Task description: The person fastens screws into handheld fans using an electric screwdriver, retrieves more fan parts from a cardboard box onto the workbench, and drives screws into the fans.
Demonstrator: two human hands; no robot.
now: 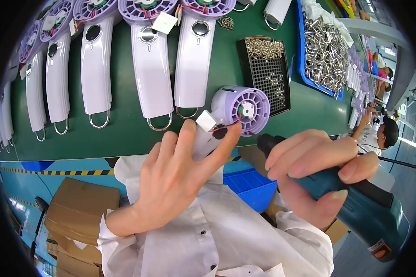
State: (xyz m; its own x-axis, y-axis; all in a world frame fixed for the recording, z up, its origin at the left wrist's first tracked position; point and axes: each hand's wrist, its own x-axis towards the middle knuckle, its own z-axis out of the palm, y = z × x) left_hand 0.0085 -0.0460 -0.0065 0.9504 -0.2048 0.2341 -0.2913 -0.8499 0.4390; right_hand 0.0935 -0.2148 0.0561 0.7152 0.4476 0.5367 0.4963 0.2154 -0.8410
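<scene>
My left hand (173, 173) grips a white and lavender handheld fan (224, 108), thumb and fingers spread across its handle. The fan's round purple head faces right, its ribs and hub exposed. A small white square piece (205, 120) sits on red and black wires near my fingertips. My right hand (316, 171) is wrapped round a dark teal electric screwdriver (356, 203). The screwdriver's tip is at the lower edge of the fan head; whether it touches a screw cannot be made out. My left palm hides most of the handle.
Several similar fans (152, 69) with metal loops lie in a row on the green table (125, 143). A black perforated tray (266, 76) of small screws sits beyond the fan head. Right of it is a blue bin (302, 60) of metal hooks. Co-workers (370, 134) are at far right.
</scene>
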